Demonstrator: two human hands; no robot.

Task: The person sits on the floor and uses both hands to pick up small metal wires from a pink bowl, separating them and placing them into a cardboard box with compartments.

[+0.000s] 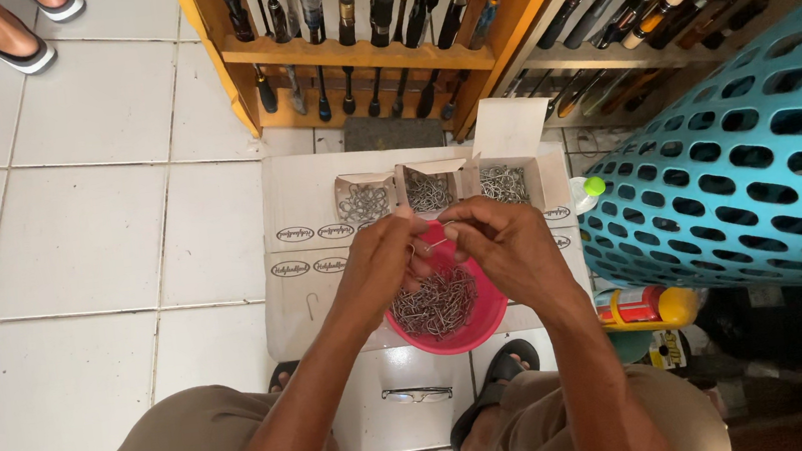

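Pinched between fingertips of both hands: one small metal hook [435, 243], left hand [380, 263] and right hand [509, 243] closed on it from either side, held just above the pink bowl [474, 333]. Heaped inside the bowl: a tangle of like silver hooks [438, 304]. Beyond the bowl, on a flat white cardboard sheet [303, 201]: three small open boxes, left box [364, 199], middle box [429, 189] and right box [507, 181], each part-filled with hooks. Left of the bowl, lying alone on the cardboard: a single stray hook [311, 306]. Right of the bowl: a turquoise perforated basket [747, 166], a yellow bottle with red label [647, 305] and a small green-capped bottle [585, 191]. Nearer than the bowl, on the white tiled floor [71, 243]: folded spectacles [417, 393]. Far beyond the bowl: a wooden rack of fishing rods [351, 55]. Step in hand, by judgement: one hook separated from the heap and inspected or sorted. Next move likely calling for a steady pinch and a careful drop into a matching box, clear of snagging barbs.
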